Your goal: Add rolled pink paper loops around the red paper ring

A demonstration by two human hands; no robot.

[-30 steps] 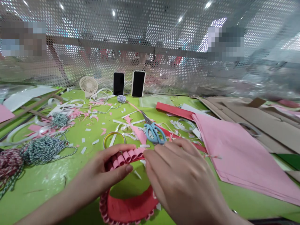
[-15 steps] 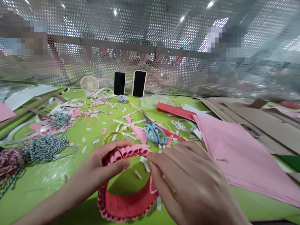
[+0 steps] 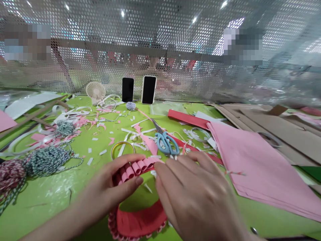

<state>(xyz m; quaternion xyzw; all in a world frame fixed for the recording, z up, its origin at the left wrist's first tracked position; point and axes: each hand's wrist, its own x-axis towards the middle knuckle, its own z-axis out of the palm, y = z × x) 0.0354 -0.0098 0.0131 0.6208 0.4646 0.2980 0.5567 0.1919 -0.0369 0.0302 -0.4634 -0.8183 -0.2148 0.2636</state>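
A red paper ring [image 3: 140, 225] edged with a row of pink rolled loops stands over the green table. My left hand [image 3: 107, 187] is closed round its far left side, thumb inside and fingers over the loops. At the far right of the ring, my right hand [image 3: 197, 190] is closed with its fingertips pressed against the rim; it hides that part of the ring. The end of a red and white cord [image 3: 235, 173] shows just past my right hand. Blue-handled scissors [image 3: 167, 142] and a roll of yellow tape [image 3: 122, 149] lie just beyond the ring.
Pink sheets [image 3: 260, 167] and brown cardboard [image 3: 283, 127] lie on the right. Bundles of green and white cord [image 3: 47, 160] are at the left among paper scraps. A small fan [image 3: 95, 91] and two phones [image 3: 149, 89] stand by the perforated metal screen [image 3: 175, 67].
The ring has tilted and shifted slightly downward. My right hand has moved a little left along its rim, covering the twisted cord seen inside earlier. A cord end now shows more clearly at right.
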